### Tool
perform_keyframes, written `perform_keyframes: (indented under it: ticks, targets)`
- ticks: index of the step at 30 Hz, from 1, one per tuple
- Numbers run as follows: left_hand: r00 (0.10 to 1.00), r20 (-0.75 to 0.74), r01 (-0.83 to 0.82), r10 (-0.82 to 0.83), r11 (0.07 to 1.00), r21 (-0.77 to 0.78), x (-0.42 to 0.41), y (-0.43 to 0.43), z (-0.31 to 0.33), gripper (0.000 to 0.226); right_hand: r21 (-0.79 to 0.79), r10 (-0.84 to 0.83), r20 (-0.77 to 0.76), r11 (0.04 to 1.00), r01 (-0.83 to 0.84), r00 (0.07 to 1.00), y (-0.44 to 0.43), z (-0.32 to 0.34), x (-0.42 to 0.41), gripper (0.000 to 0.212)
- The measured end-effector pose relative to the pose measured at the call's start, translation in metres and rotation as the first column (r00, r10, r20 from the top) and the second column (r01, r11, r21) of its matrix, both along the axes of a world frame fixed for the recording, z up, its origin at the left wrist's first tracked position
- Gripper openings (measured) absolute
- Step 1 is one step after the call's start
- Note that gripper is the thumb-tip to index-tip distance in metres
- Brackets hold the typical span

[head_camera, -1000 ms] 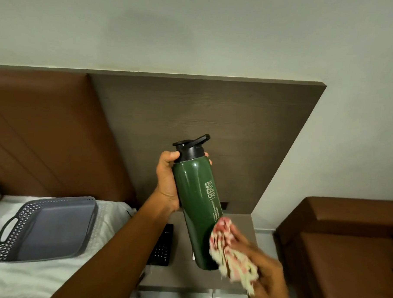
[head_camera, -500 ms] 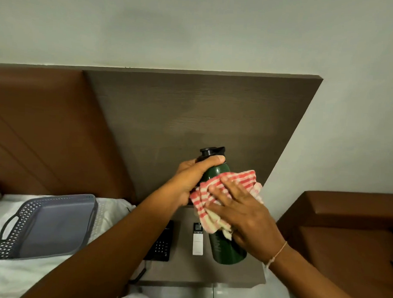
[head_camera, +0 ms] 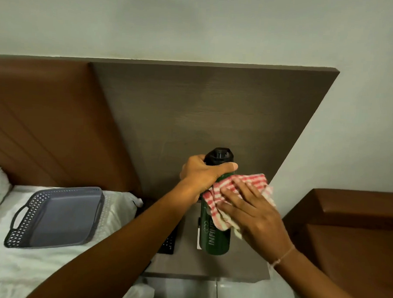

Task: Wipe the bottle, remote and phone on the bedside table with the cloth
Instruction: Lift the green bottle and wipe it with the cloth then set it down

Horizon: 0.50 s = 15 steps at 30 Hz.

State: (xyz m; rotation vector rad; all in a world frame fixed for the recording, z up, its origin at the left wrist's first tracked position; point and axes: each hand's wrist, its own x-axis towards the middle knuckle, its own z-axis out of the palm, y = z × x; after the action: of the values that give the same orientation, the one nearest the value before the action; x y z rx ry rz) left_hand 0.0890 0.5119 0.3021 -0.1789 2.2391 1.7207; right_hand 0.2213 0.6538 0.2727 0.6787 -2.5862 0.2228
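Cloth [head_camera: 241, 181] is now riding at the green bottle [head_camera: 215, 237] shoulder instead of its base, right hand [head_camera: 253, 214] pressing it with flat fingers, left hand [head_camera: 203, 174] gripping the neck over the desk [head_camera: 242, 268]; bottle wipe is running, next likely needing downward strokes while rotating.

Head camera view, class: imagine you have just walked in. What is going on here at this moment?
A person is wiping a dark green bottle over the bedside table. The left hand grips it just below the black cap, and the right hand presses a red-and-white checked cloth flat against its upper side. A black keypad device lies on the table, partly under the left forearm, untouched.
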Motion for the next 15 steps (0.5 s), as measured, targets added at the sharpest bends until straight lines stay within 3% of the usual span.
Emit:
perform_keyframes:
  ticks: [5, 7, 9, 12, 13, 15]
  targets:
    - [0.998, -0.043, -0.046, 0.043, 0.995, -0.089, -0.006, 0.015, -0.012, 0.068, 0.127, 0.118, 0.011, 0.985, -0.119, 0.993, -0.031, -0.049, -0.007, 0.027]
    - [0.996, -0.063, -0.067, 0.062, 0.995, -0.078, -0.010, 0.020, -0.018, 0.064, 0.206, 0.059, 0.184, 0.974, -0.097, 0.981, -0.034, -0.078, 0.010, 0.027]
    - [0.990, -0.073, -0.123, 0.120, 0.992, -0.037, -0.019, 0.024, -0.024, 0.058, 0.212, -0.092, 0.435, 0.977, -0.003, 0.896, -0.027, -0.100, 0.026, 0.044]
    - [0.990, -0.048, -0.133, 0.133, 0.991, -0.003, -0.037, 0.035, -0.046, 0.055, -0.013, -0.184, 0.640, 0.968, 0.250, 0.746, -0.003, -0.131, 0.047, 0.055]
    - [0.992, -0.052, -0.113, 0.112, 0.994, -0.012, -0.039, 0.038, -0.057, 0.056, -0.133, -0.195, 0.686, 0.913, 0.385, 0.701, 0.005, -0.139, 0.055, 0.055]
    - [0.994, -0.099, -0.047, 0.040, 0.996, -0.074, -0.041, 0.047, -0.093, 0.057, -0.402, -0.158, 0.722, 0.697, 0.594, 0.674, 0.022, -0.161, 0.068, 0.051]
